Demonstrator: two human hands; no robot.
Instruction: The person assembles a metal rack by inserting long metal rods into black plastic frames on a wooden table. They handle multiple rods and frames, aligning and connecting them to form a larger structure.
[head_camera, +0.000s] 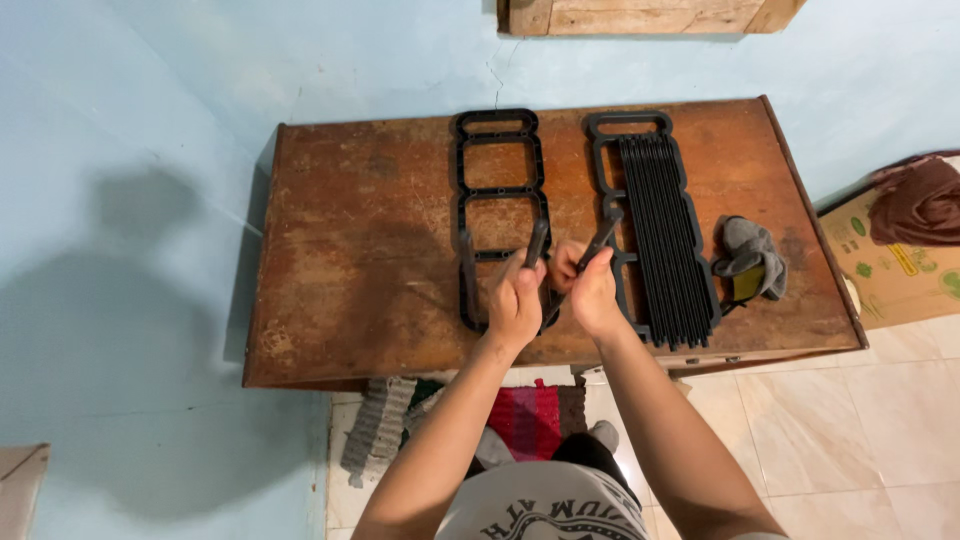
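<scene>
My left hand (516, 300) grips a short black rod (537, 242) that points away from me. Close beside it, my right hand (592, 290) holds a second black rod (600, 240), also tilted away. Both hands hover over the near middle of a worn brown wooden table (360, 250). Under and just left of them lies a black plastic frame (497, 190) with rounded openings. A second black frame (615, 130) lies to the right, with a bundle of several long black rods (668, 240) stacked along it.
A grey cloth (752, 255) lies at the table's right side. A cardboard box (890, 265) with a brown cloth (920, 200) stands on the tiled floor at right. Folded fabrics (530, 415) lie under the table's near edge. Blue walls stand behind and left.
</scene>
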